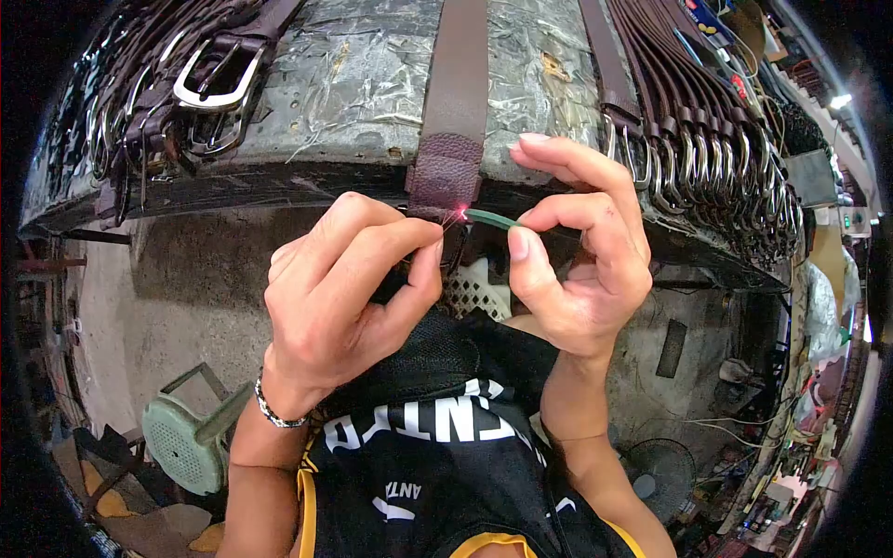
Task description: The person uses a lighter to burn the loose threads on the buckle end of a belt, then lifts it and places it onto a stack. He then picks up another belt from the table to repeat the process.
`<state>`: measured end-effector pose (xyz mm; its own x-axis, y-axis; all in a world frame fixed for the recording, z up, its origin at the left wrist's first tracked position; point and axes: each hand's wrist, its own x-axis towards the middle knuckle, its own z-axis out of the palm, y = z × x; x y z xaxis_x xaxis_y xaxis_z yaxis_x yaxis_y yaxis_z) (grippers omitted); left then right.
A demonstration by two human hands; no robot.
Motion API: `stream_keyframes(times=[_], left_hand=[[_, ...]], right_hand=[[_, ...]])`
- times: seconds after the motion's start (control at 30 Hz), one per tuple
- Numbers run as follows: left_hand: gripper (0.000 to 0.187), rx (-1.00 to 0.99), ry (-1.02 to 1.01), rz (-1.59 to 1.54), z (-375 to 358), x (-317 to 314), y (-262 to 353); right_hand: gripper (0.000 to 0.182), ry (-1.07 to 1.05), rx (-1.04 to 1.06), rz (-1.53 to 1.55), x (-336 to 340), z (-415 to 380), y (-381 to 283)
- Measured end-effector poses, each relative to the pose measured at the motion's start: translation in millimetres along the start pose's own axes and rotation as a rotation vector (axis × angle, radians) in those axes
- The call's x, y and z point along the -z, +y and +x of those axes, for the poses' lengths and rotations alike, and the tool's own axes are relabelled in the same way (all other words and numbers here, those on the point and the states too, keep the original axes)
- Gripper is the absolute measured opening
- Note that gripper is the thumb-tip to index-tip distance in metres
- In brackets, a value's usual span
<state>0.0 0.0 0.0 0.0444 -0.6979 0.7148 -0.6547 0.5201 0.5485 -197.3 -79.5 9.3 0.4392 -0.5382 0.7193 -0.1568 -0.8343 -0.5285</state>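
A brown leather belt strap (453, 93) hangs over the front edge of the bench, its folded end and loop (445, 177) at the rim. My left hand (349, 279) is closed in a pinch just below that loop, with fine thread ends (450, 223) at its fingertips. Between thumb and forefinger, my right hand (586, 251) grips a thin, curved green stick (493, 219) that looks like a piece of mosquito coil. Its tip glows pinkish red right at the threads beneath the loop. The other right fingers are raised. The belt's buckle end is hidden or out of sight.
Belts with silver buckles (219, 74) lie piled at the left of the worn, curved bench (358, 93). A row of buckled belts (698, 149) hangs at the right. Below stand a green stool (181, 446) and a fan (659, 470); cords lie on the floor.
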Motion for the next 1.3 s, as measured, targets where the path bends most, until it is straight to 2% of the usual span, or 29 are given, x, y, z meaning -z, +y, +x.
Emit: stream_keyframes(times=[0.17,0.57,0.97,1.3], left_hand=[[0.023,-0.037,0.035,0.006,-0.2,-2.7,-4.1],[0.021,0.034,-0.006,0.034,-1.6,3.5,1.9],[0.023,-0.004,0.040,0.023,-2.2,1.8,-1.4],[0.021,0.038,0.021,-0.003,-3.4,6.1,1.1]], right_hand=[[0.014,0.008,-0.002,0.009,-1.2,0.5,0.8],[0.013,0.010,-0.008,0.011,-2.7,-0.8,1.0],[0.013,0.011,0.010,-0.024,-4.8,-1.4,1.3],[0.015,0.040,0.000,-0.026,-8.2,-0.4,0.1]])
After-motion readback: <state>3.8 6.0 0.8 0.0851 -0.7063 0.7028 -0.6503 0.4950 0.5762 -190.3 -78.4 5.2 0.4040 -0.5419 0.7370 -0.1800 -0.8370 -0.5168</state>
